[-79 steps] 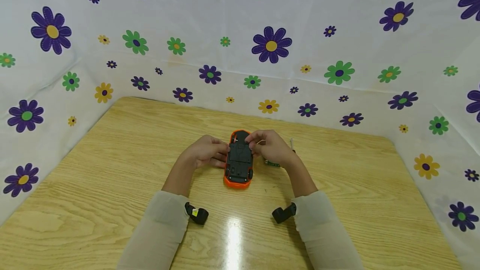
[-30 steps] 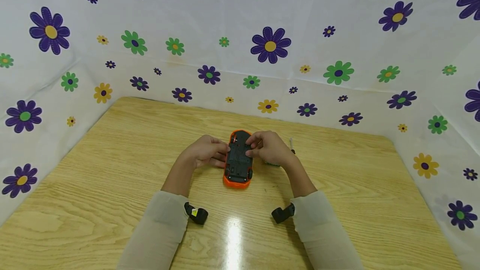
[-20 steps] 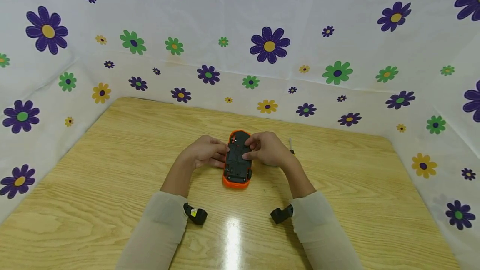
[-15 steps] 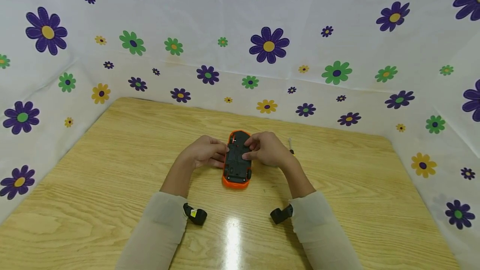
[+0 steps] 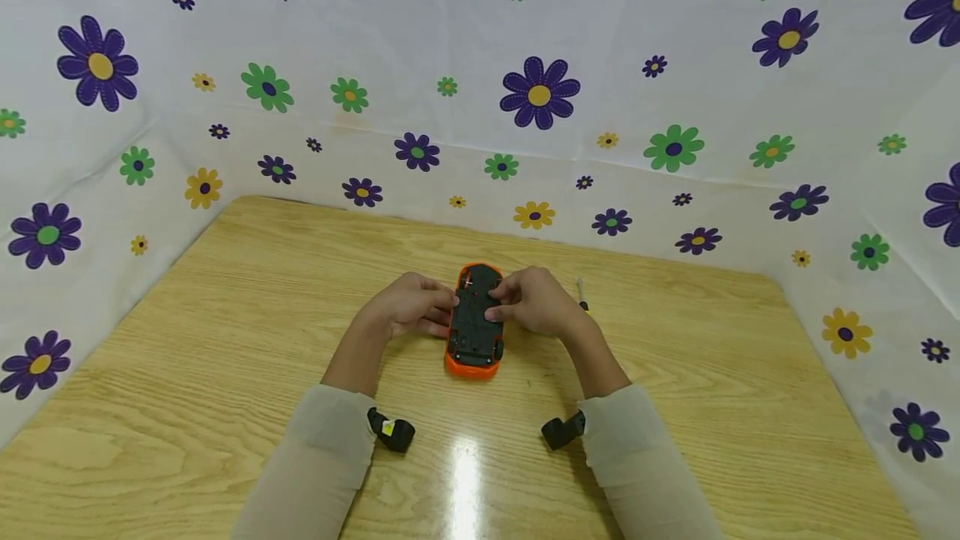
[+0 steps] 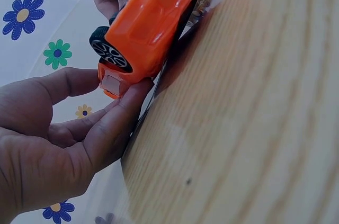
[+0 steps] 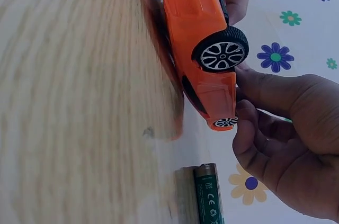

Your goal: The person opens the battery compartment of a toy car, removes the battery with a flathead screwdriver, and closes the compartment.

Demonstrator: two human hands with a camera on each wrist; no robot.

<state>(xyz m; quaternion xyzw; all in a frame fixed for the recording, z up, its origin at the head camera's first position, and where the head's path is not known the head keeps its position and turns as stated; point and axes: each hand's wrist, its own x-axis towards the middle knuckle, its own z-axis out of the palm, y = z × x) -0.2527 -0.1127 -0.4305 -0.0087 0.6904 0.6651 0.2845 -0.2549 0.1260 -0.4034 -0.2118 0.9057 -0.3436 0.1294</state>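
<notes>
The left hand (image 5: 408,307) rests relaxed fingers against the left side of the orange toy car (image 5: 475,322), which lies belly-up mid-table (image 5: 225,340), toward the far edge. The right hand (image 5: 536,302) pinches its black underside. A green battery (image 7: 209,195) lies just right of it.

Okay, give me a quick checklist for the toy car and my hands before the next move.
1. Orange toy car upside down on the wooden table, black underside up: ok.
2. Left hand steadies the car's side, fingers against the body: ok.
3. Right hand fingers on the underside: ok.
4. Green battery lies on the table by the right hand: ok.
5. Screwdriver past the right hand, partly hidden: cannot tell its lie.
6. Battery cover open or closed: cannot tell.
</notes>
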